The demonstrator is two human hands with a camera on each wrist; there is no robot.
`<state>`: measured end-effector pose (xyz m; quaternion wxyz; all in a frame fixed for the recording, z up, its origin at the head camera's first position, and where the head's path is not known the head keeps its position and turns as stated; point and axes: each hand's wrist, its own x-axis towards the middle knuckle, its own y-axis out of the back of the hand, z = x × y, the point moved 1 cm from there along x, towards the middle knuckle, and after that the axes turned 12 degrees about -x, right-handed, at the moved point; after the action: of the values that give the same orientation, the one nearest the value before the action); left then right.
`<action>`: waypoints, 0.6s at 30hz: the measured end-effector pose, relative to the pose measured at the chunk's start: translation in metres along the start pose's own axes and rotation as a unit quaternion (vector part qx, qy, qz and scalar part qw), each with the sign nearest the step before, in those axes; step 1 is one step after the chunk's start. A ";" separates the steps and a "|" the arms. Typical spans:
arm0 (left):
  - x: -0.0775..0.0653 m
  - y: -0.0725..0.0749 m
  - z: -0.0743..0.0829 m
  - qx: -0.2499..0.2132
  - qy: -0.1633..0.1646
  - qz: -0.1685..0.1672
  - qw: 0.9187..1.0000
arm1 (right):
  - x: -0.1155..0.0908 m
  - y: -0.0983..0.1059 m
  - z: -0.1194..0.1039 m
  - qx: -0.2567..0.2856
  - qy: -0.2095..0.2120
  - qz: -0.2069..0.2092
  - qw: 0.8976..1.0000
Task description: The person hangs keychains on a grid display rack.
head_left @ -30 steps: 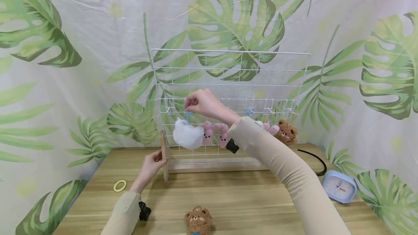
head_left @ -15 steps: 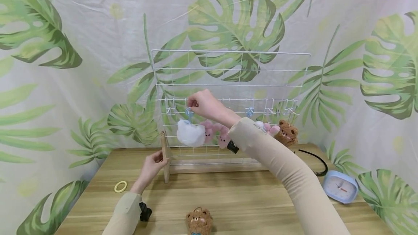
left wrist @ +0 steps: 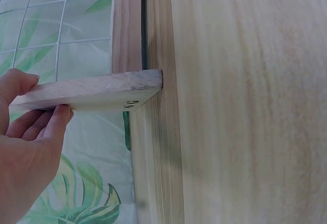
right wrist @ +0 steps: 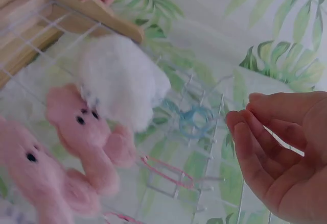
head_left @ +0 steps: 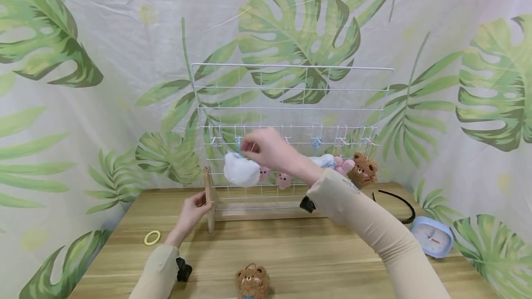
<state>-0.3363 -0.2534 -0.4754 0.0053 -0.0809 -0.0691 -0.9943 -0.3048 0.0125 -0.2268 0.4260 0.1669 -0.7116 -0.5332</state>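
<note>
My left hand (head_left: 194, 209) pinches the upright wooden end piece (left wrist: 97, 92) of the wire grid rack (head_left: 291, 65), thumb on one face and fingers on the other. My right hand (head_left: 270, 149) is in front of the grid with loosely bent fingers and nothing between them. Just left of its fingertips, a fluffy white plush charm (head_left: 241, 170) hangs by a blue coiled cord (right wrist: 194, 122) from a hook on the grid. Beside that charm hang two pink plush charms (right wrist: 84, 119), partly covered by my right hand in the head view.
More plush charms hang on the right, including a brown bear (head_left: 363, 170). Another bear charm (head_left: 252, 282) lies at the table's front. A yellow ring (head_left: 152, 237) lies left; a black headband (head_left: 409, 206) and blue clock (head_left: 432, 236) are at right.
My right hand has let go of the white charm's blue cord and drawn slightly right and down. The white charm now hangs from the hook. My left hand has stayed on the wooden end piece.
</note>
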 end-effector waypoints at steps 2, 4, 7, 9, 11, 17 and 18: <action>0.000 0.000 0.000 0.002 0.000 0.000 1.000 | -0.013 -0.010 -0.003 -0.006 0.030 0.004 1.000; 0.000 0.000 0.000 0.003 -0.001 0.001 1.000 | -0.027 -0.023 -0.005 -0.008 0.055 0.004 0.998; 0.000 0.001 0.000 0.005 -0.002 0.002 1.000 | -0.049 -0.054 -0.004 -0.005 0.076 -0.016 0.997; 0.000 0.001 0.000 0.006 -0.002 0.002 1.000 | -0.063 -0.078 -0.003 0.003 0.074 -0.050 0.996; 0.000 0.001 0.000 0.007 0.000 0.003 1.000 | -0.076 -0.103 -0.002 0.018 0.062 -0.092 0.994; 0.000 -0.001 0.000 0.004 0.006 0.000 1.000 | -0.104 -0.164 -0.002 0.037 0.020 -0.196 0.980; 0.000 -0.001 0.000 0.003 0.006 0.000 1.000 | -0.108 -0.172 -0.002 0.036 0.012 -0.211 0.977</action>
<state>-0.3368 -0.2523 -0.4759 0.0055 -0.0751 -0.0719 -0.9946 -0.2779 0.0213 -0.4273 0.3063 0.3346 -0.6741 -0.5829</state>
